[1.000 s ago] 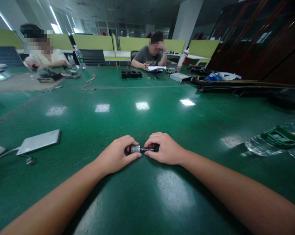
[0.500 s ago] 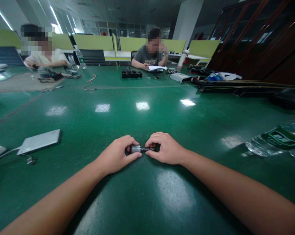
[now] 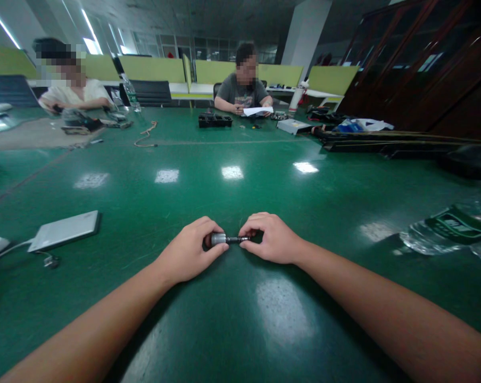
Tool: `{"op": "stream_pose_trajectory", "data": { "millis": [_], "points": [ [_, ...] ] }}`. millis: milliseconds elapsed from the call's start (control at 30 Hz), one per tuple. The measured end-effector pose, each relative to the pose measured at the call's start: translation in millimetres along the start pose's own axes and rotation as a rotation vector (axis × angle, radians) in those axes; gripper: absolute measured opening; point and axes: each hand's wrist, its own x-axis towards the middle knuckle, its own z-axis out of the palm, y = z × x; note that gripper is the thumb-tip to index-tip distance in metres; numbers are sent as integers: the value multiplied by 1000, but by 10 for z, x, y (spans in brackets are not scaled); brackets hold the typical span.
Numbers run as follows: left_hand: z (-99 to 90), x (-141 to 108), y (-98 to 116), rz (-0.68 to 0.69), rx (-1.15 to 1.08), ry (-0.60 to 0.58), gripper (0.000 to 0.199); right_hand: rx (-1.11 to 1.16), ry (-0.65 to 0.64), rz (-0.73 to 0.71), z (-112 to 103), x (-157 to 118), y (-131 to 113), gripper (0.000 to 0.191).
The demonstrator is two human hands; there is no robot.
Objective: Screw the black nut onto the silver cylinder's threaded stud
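Left hand (image 3: 192, 249) pinching silver cylinder (image 3: 218, 238), right hand (image 3: 271, 239) pinching dark shaft (image 3: 233, 240), both parts between the hands

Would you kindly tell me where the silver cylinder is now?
In the head view, the silver cylinder is slightly left of centre, in the grip of the left hand; a dark shaft runs from it to the right hand.

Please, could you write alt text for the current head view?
A bare left hand holds a small silver cylinder and the right hand pinches the thin dark shaft at its end, at a green table. Two people sit across it.
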Motion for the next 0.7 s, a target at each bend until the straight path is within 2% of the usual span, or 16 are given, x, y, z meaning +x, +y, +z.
{"op": "stream_pose_trajectory", "data": {
  "millis": [333,633,700],
  "points": [
    [-8,-12,-42,-72,49,45,18,-61,46,90,-70,16,169,5],
    [-11,-5,-41,-61,35,29,18,23,19,13,-31,23,64,8],
    [-9,-9,-46,-72,20,38,25,38,0,-10,-6,25,44,8]
  ]
}}
